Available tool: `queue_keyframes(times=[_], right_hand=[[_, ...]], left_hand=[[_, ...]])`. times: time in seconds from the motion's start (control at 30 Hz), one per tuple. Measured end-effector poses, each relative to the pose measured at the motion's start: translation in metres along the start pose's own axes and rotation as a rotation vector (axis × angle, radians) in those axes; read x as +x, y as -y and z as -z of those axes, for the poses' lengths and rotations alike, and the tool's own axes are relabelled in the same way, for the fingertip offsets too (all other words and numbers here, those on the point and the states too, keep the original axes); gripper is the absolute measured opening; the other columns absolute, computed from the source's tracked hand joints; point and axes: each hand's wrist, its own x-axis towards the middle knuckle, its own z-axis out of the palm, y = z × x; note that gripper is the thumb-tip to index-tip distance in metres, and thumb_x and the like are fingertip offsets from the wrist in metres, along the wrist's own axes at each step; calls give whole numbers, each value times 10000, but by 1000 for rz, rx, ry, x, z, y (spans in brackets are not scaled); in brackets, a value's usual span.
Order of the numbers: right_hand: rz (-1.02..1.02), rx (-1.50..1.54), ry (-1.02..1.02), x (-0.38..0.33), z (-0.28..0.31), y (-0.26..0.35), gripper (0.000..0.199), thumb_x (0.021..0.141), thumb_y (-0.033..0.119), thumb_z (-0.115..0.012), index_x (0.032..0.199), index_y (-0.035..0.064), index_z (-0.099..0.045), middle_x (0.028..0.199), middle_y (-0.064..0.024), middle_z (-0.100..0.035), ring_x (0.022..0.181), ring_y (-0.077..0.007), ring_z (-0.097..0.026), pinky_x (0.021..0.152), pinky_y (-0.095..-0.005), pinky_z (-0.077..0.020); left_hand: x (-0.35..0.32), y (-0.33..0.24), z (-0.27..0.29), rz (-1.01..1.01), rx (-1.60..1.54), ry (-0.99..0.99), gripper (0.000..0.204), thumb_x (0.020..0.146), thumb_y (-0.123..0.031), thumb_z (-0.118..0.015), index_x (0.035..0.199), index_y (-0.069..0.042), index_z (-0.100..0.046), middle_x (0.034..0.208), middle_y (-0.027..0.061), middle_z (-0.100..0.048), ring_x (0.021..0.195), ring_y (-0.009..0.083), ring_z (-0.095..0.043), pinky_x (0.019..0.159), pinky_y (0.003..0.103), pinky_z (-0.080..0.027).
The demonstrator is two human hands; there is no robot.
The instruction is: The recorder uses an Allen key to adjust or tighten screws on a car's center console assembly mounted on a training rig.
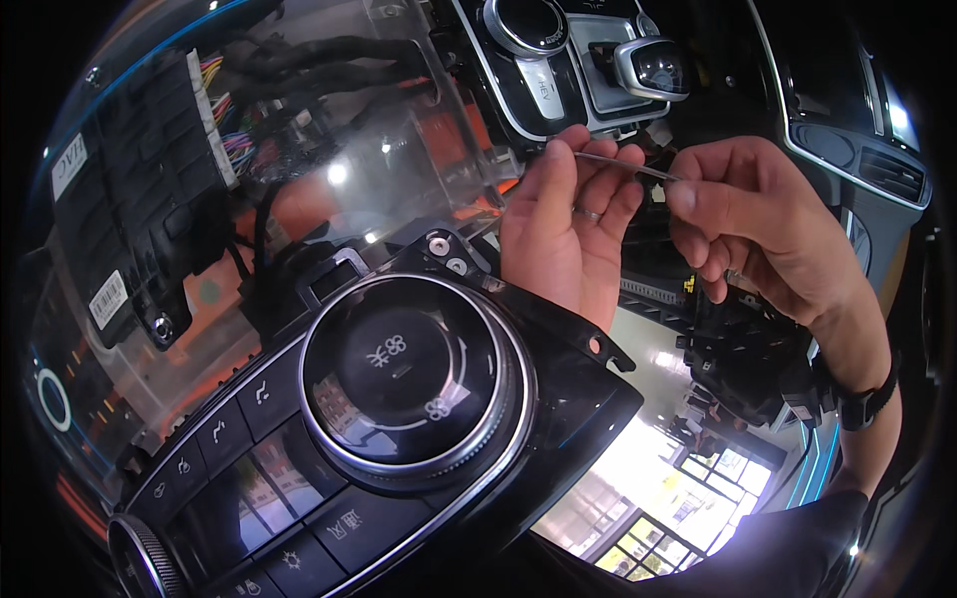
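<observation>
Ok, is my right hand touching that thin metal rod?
Touching. The head view shows the right hand pinching one end of the thin metal rod between fingertips, while the left hand holds the other end.

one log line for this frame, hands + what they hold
left hand: pinching thin metal rod | right hand: pinching rod's other end | foreground: black control panel with round dial | behind: clear cover, wiring

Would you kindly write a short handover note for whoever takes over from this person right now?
Left hand: holds the black control panel by its upper edge; fingertips also pinch one end of the thin metal rod.
Right hand: pinches the rod's other end.
Panel: large round dial faces up, close to the camera.
Done: rod gripped by both hands.
Left: cannot tell from this view.
</observation>
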Motion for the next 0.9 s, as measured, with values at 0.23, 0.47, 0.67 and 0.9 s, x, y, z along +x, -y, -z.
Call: queue_keyframes(times=[0.23,0.47,0.67,0.9], right_hand=[[1141,-1614,-164,5,13,11,199,714,25,-720,860,-64,-617,801,-140,-626,660,-267,-625,567,-347,-510],[1494,-1683,139,15,28,-3,342,554,104,-688,832,-88,-636,878,-209,-654,707,-304,-651,604,-356,-578],[1156,-1296,2,18,30,-9,231,781,166,-746,819,-30,-632,766,-100,-602,613,-260,-576,553,-349,-458],[427,-598,-104,14,0,3,323,1014,204,-568,787,-24,-601,642,-47,-590,629,-87,-574,568,-266,-431]], left_hand=[[0,-4,-4,36,-51,-51,340,1062,-308,-489,1173,-1,-583,1087,141,-669,1105,294,-657,902,389,-552],[-5,-3,-9,9,-46,-109,418,1082,-352,-401,1196,18,-561,1112,157,-634,1095,310,-639,928,405,-530],[-3,0,1,-22,18,-15,401,1086,-332,-391,1223,14,-543,1128,121,-612,1130,260,-599,1007,397,-495],[-6,-5,7,-2,-64,185,350,1065,-258,-394,1226,17,-540,1123,98,-611,1143,232,-578,1046,391,-475]])
